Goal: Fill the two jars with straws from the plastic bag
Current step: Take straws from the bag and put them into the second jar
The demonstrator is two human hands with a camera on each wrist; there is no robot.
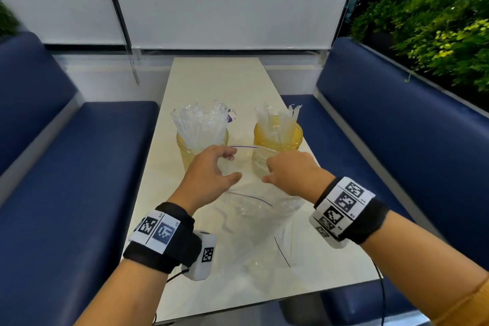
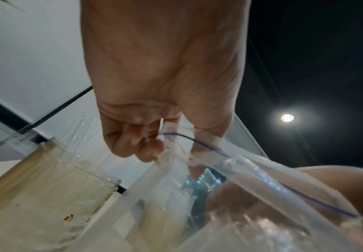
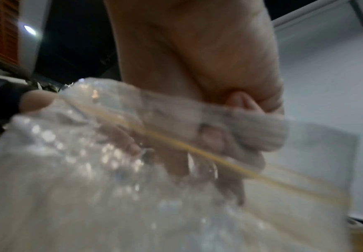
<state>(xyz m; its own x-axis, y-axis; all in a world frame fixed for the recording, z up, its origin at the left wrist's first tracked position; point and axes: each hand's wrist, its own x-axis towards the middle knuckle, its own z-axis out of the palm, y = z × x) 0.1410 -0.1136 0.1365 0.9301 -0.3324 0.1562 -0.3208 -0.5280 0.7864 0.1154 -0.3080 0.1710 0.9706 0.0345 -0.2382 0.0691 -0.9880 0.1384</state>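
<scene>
In front of the two straw-filled jars [image 1: 239,140], the zip-top plastic bag [image 1: 260,202] is being pinched at its mouth by the left hand [image 1: 211,172] and gripped by the right hand [image 1: 288,172], best being held taut and kept low so the jars are not being knocked.

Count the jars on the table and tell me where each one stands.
2. The left jar stands beyond the left hand; the right jar stands beyond the right hand. Both hold straws.
</scene>
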